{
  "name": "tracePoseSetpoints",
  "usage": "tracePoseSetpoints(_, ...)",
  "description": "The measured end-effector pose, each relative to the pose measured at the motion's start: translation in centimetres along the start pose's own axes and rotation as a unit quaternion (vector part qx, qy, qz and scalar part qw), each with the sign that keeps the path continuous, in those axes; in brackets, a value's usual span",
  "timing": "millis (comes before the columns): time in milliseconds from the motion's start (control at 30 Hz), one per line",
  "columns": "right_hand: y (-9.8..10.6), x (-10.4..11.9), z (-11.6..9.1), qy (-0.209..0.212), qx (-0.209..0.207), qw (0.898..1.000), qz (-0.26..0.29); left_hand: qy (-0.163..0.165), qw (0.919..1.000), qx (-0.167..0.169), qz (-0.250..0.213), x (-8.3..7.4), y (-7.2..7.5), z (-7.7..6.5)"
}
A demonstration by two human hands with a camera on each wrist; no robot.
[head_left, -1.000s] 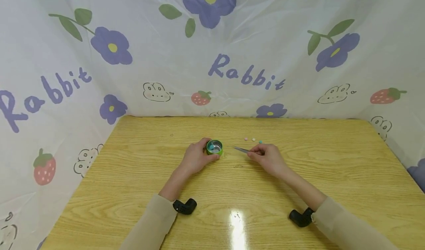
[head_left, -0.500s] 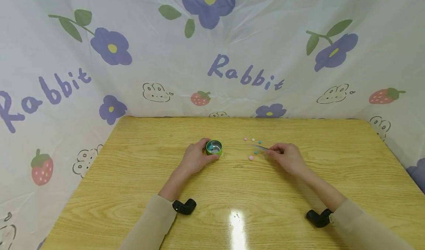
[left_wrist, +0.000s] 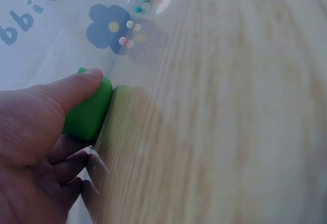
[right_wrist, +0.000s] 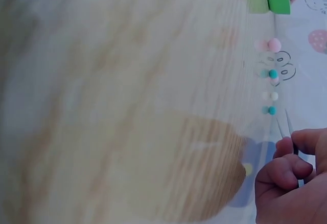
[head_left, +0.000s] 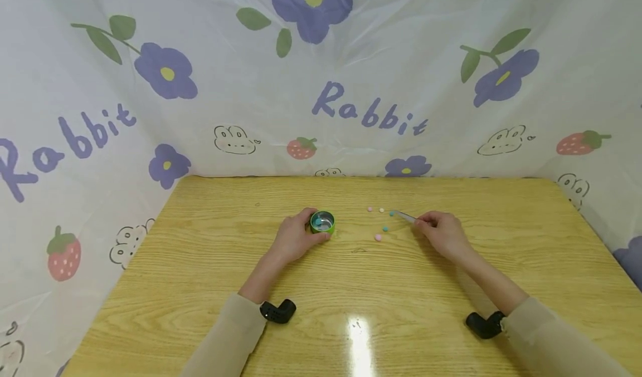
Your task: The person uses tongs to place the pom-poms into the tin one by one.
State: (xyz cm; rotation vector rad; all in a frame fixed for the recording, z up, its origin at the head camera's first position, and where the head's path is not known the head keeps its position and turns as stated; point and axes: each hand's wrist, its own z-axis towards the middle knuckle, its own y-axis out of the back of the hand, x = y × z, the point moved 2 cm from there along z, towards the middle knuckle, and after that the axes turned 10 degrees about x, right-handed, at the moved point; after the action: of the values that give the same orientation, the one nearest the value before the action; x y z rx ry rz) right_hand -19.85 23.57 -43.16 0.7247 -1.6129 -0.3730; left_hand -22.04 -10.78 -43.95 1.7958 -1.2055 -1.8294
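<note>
My left hand (head_left: 295, 238) grips a small round green tin (head_left: 323, 232) standing on the table, thumb at its near side and fingers behind. A teal ball (head_left: 319, 221) shows inside the tin. My right hand (head_left: 444, 236) pinches metal tweezers (head_left: 407, 217) between thumb and fingers. In the right wrist view the two tweezer tips stand apart, close to a teal ball (right_wrist: 272, 110). Around there lie a white ball (head_left: 382, 210), a small pink ball (head_left: 370, 209), another teal ball (head_left: 385, 229) and a larger pink ball (head_left: 378, 237).
The wood-grain table (head_left: 210, 265) has a glossy top that reflects light near the front. A printed cloth (head_left: 261, 87) hangs behind and at the sides. Each wrist carries a black camera mount, one at the left sleeve (head_left: 278, 311) and one at the right (head_left: 484, 325).
My right hand has drawn rightward and slightly back from the tin, uncovering a teal and a pink ball. The tweezer tips now point at the far teal ball. The left hand stays put.
</note>
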Motion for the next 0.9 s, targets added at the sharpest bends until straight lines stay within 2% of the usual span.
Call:
tracePoseSetpoints(533,-0.19,-0.08,-0.17,-0.01,0.016,1.0,-0.012,-0.005,1.0,-0.001,0.003,-0.24,0.11,-0.19)
tracePoseSetpoints(900,-0.27,-0.2,-0.19,0.014,0.008,0.999,-0.027,-0.006,0.9999,-0.004,0.007,-0.23,0.09,-0.22)
